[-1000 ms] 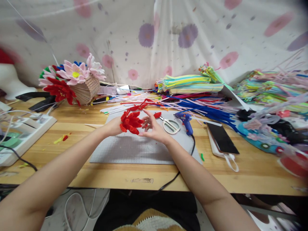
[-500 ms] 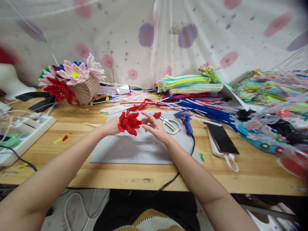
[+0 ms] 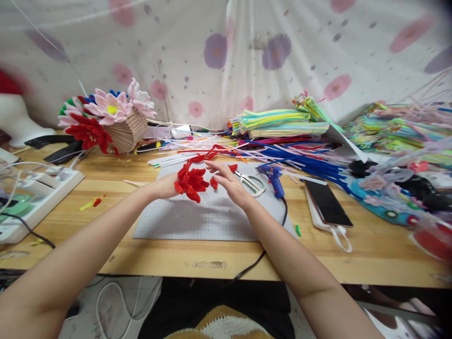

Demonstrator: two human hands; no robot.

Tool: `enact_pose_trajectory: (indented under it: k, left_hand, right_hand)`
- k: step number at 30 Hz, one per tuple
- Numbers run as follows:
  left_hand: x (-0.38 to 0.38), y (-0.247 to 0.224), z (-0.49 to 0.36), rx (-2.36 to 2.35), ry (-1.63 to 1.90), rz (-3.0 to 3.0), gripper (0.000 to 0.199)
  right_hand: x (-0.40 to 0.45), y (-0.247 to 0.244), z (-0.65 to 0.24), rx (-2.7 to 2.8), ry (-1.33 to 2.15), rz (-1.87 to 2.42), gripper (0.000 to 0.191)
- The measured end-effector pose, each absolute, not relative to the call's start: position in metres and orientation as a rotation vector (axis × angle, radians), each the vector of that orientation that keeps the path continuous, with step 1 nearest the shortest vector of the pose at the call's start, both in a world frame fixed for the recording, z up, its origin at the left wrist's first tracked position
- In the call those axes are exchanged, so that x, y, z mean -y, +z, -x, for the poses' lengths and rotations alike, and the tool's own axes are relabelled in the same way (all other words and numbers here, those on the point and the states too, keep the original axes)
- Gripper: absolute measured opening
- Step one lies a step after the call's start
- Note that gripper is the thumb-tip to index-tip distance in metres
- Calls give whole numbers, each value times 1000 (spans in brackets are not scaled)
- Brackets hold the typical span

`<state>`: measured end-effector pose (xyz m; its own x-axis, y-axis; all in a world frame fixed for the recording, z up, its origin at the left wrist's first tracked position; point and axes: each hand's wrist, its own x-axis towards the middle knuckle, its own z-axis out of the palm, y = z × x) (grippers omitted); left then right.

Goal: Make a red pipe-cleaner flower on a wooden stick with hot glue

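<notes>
A red fuzzy flower [image 3: 191, 182] with pointed petals is held above the grey cutting mat [image 3: 212, 226]. Behind it is my left hand [image 3: 165, 186], its fingers mostly hidden by the petals. Just right of the flower, my right hand [image 3: 228, 182] has its fingers stretched out and apart, with nothing held. A small red petal piece [image 3: 213, 183] shows below those fingers, and another red piece [image 3: 232, 167] lies beyond them. Scissors [image 3: 253, 185] with pale handles rest on the mat beside the blue glue gun [image 3: 273, 179].
A phone [image 3: 326, 202] with a white cable lies on the right. A power strip [image 3: 52, 202] sits at the left, before a fan-sided bouquet [image 3: 123, 132]. Loose blue stems [image 3: 310, 162] and bundled pastel stems [image 3: 275, 123] line the back.
The flower is turned slightly and a little lower. My right hand's fingers have moved slightly, and the small red piece beneath them now shows.
</notes>
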<state>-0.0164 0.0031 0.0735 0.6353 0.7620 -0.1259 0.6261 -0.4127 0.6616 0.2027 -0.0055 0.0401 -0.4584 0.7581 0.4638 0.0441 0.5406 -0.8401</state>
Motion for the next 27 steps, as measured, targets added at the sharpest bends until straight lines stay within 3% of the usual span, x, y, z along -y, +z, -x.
enact_pose_trajectory:
  k: [17,23,27]
  left_hand:
    - [-6,66,24,-1109,381,-2196,44]
    - [-7,62,29,-1158,456,-2224,55]
    - [-5,59,28,-1139,449,-2261,51]
  right_hand:
    - [10,72,-182,2108,711,539,43]
    - [6,43,-183,1659,1095,838,28]
    - [11,25,-173,1470,1499,827,57]
